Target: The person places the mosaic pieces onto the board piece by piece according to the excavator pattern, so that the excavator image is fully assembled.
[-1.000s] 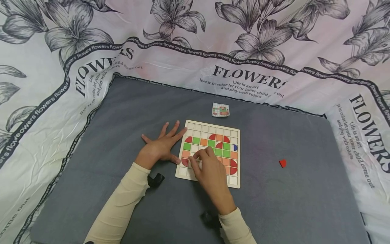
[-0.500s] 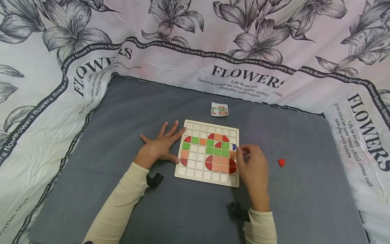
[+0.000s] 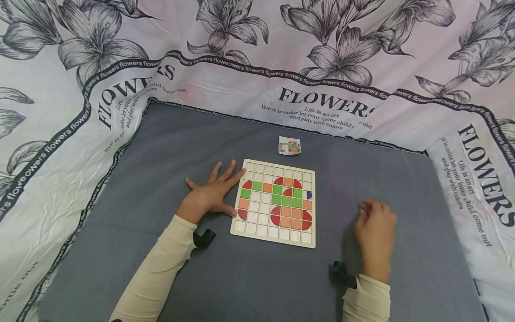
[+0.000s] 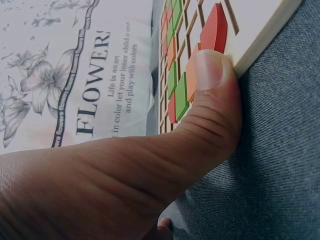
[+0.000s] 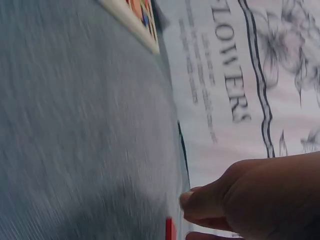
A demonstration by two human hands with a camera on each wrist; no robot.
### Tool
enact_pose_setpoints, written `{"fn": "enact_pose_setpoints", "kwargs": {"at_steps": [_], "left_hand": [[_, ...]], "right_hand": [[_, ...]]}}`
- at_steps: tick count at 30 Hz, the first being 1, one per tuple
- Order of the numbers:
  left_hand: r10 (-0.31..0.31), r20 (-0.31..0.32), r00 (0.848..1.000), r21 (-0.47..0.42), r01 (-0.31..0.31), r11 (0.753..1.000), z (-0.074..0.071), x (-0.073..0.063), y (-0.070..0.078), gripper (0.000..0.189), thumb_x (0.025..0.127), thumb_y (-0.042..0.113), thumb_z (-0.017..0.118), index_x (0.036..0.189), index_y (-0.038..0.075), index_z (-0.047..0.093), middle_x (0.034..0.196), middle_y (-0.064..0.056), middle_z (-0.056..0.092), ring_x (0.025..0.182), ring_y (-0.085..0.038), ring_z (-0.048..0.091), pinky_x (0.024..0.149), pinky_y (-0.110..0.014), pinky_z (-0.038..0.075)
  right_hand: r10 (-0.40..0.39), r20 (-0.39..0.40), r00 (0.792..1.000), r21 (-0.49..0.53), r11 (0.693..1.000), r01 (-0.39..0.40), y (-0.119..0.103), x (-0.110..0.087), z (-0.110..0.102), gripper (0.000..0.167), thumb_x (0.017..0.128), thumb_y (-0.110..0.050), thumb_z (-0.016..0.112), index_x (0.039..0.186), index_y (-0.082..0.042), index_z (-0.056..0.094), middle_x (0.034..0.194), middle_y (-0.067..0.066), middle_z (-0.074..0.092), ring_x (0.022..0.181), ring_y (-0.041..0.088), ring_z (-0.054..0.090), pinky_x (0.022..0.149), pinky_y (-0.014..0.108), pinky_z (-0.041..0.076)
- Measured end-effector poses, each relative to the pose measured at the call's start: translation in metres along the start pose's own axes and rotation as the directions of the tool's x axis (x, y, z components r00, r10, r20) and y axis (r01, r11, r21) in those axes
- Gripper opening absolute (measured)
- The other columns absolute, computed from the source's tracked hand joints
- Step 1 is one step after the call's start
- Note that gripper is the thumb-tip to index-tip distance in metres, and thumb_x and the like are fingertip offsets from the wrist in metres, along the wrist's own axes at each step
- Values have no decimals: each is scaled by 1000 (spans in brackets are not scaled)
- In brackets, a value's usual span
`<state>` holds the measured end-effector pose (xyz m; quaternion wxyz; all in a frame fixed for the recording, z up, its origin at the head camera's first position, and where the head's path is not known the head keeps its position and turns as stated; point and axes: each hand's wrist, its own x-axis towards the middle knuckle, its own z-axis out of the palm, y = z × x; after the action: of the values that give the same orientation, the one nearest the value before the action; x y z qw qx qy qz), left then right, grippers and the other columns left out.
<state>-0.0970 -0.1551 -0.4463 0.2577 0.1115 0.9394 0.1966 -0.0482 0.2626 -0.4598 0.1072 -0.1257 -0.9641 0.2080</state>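
Observation:
My left hand (image 3: pixel 211 197) lies with fingers spread beside a square wooden grid board (image 3: pixel 277 240). Its thumb (image 4: pixel 210 75) and a fingertip rest at the board's left edge. Red quarter-round tiles, green and orange square tiles and one blue half-round tile (image 3: pixel 309 195) sit in the board's cells. To the right of the board, my right hand (image 3: pixel 376 232) is low over the cloth with loosely bent fingers. A loose red tile (image 5: pixel 170 229) shows just beside its thumb in the right wrist view, apart from it. In the head view that hand hides the tile.
A small card (image 3: pixel 289 146) printed with a coloured grid pattern lies behind the board. Grey cloth (image 3: pixel 193 277) covers the table. White fabric with flower prints (image 3: pixel 322 98) hangs along the back and both sides. Black camera mounts (image 3: pixel 204 239) are on both wrists.
My right hand has left the board's lower middle and swung right, past its right edge, to the loose red tile. A red tile shows where its fingers were. My left hand stays put.

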Motion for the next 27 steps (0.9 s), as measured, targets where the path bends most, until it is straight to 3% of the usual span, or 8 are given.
{"fn": "enact_pose_setpoints", "kwargs": {"at_steps": [6,9,21,27], "left_hand": [[2,1,1000,-7,-2,1000,0,0,-1,125,78,49,92,172,35,11,179,4,-7,164,-32,-14,97,-97,-6],[2,0,1000,-11,-2,1000,0,0,-1,125,79,48,92,172,35,11,179,4,-7,164,-32,-14,97,-97,-6],[1,-1,1000,-18,-1,1000,2,2,-3,125,79,48,92,172,37,10,179,5,-8,163,-31,-15,97,-97,-8],[9,-6,1000,-15,-9,1000,2,2,-3,124,79,48,92,172,36,10,179,5,-7,164,-31,-14,96,-97,-7]], "right_hand": [[70,68,995,-22,997,-69,26,5,-7,41,100,4,56,141,5,60,144,34,51,130,60,44,104,74,38],[47,95,994,-21,999,-45,34,7,-9,41,98,7,57,139,4,61,145,32,54,130,58,46,107,72,37],[5,112,994,-36,999,-1,38,7,-14,35,99,-3,71,134,-1,69,141,27,61,123,51,51,101,69,42],[-5,110,994,-28,1000,8,40,7,-14,31,99,-4,73,129,2,70,127,31,63,125,53,51,105,68,40]]}}
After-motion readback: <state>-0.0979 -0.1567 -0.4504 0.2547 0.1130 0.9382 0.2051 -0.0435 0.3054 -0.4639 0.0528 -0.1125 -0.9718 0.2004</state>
